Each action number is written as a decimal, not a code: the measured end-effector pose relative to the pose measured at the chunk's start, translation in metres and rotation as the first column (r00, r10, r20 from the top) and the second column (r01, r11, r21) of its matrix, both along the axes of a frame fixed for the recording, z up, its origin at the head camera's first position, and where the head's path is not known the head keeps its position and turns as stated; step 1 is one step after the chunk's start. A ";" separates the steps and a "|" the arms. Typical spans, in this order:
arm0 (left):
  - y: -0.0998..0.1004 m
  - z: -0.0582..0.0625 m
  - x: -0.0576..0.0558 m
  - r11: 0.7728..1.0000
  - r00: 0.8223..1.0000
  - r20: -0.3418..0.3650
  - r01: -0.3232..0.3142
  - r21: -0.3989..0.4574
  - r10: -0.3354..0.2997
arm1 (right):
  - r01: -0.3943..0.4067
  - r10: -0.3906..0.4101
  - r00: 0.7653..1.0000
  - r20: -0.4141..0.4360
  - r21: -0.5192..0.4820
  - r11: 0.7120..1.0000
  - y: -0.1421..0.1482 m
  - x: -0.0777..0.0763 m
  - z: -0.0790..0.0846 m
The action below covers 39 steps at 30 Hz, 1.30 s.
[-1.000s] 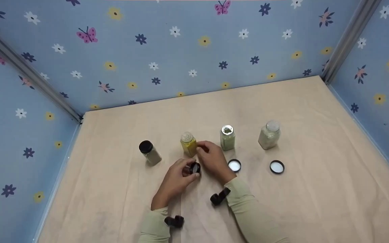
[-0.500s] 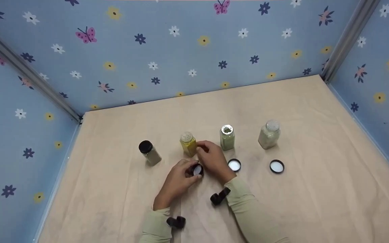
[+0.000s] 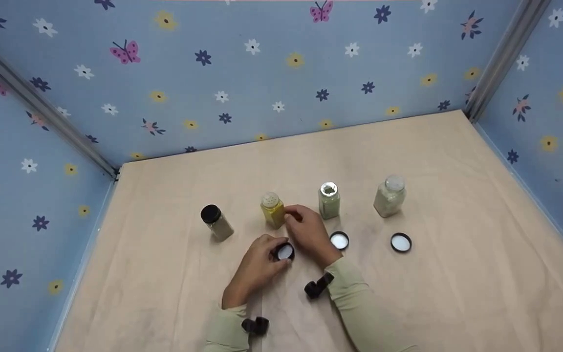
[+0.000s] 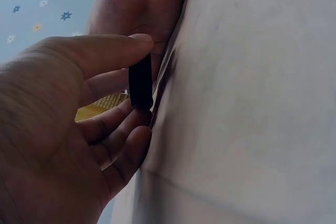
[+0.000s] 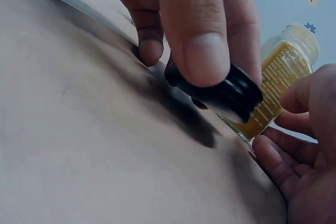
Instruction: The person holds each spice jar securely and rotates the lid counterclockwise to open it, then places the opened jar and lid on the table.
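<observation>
Between thumb and fingers, my left hand (image 3: 257,264) pinches a black screw cap (image 3: 285,252), its pale inner side facing up. The cap (image 5: 239,95) is low over the cloth; whether it touches is unclear. My right hand (image 3: 307,232) rests on the table with fingers loosely bent, its fingertips at the right side of a yellow spice jar (image 3: 273,215). In the right wrist view, the thumb of the right hand (image 5: 315,145) overlaps the edge of the jar (image 5: 286,74), which stands upright and uncapped with a perforated shaker top.
Left stands a black-capped spice jar (image 3: 218,225). On the right are a green-filled jar (image 3: 329,203) and a pale jar (image 3: 390,198), both uncapped. Two black caps (image 3: 339,240) lie liner-up before them. Flowered blue panels (image 3: 281,73) border the cloth-covered table (image 3: 457,293).
The left hand has lowered the cap slightly toward me and to the right, turning its pale inner side upward. The right hand and the jars have kept their places.
</observation>
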State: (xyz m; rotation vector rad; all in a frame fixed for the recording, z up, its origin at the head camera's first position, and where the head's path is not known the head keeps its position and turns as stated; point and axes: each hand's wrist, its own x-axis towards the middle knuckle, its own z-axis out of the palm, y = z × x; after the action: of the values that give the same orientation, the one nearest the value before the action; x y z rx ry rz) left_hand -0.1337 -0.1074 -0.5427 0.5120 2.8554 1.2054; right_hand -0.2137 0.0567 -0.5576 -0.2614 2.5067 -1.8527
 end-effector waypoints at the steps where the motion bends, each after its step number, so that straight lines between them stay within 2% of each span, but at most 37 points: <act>1: 0.000 -0.001 0.000 1.000 1.000 -0.004 -0.001 -0.009 0.001 | -0.001 0.001 1.000 0.001 0.000 1.000 0.000 0.000 0.000; 13: 0.003 -0.001 0.005 0.993 0.993 -0.114 -0.013 -0.119 -0.001 | 0.004 -0.005 1.000 0.020 0.017 1.000 0.001 -0.002 0.001; 18: 0.001 -0.003 0.008 0.990 0.995 -0.101 -0.007 -0.138 -0.007 | -0.006 0.005 1.000 0.017 0.033 0.999 0.002 0.001 0.000; 23: -0.003 -0.002 0.007 0.996 0.999 -0.053 0.008 -0.087 -0.013 | -0.012 0.011 1.000 0.007 0.040 0.999 0.002 0.002 0.000; 25: -0.006 0.000 0.006 0.999 1.000 -0.019 0.000 -0.036 0.000 | -0.015 0.014 1.000 0.011 0.045 0.999 0.001 0.002 -0.001; 28: -0.012 0.001 0.000 0.995 0.997 0.058 -0.057 0.078 0.053 | -0.013 0.013 1.000 0.004 0.051 0.999 0.000 0.002 -0.004; 31: -0.016 0.000 -0.008 0.964 0.984 0.119 -0.153 0.216 0.129 | -0.013 0.013 1.000 0.003 0.050 0.999 0.000 0.002 -0.005; 36: -0.023 -0.002 -0.016 0.864 0.952 0.160 -0.303 0.401 0.260 | -0.010 0.010 1.000 -0.005 0.043 0.999 0.001 0.001 -0.004; 39: -0.028 -0.004 -0.017 0.811 0.934 0.153 -0.358 0.463 0.324 | -0.005 0.005 1.000 0.001 0.046 0.999 0.001 0.002 -0.004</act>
State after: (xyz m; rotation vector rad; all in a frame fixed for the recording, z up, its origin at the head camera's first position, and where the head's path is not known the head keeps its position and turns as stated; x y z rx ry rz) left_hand -0.1503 -0.1352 -0.5465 -0.0685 2.6409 1.9770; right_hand -0.2117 0.0572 -0.5617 -0.2656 2.5420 -1.7911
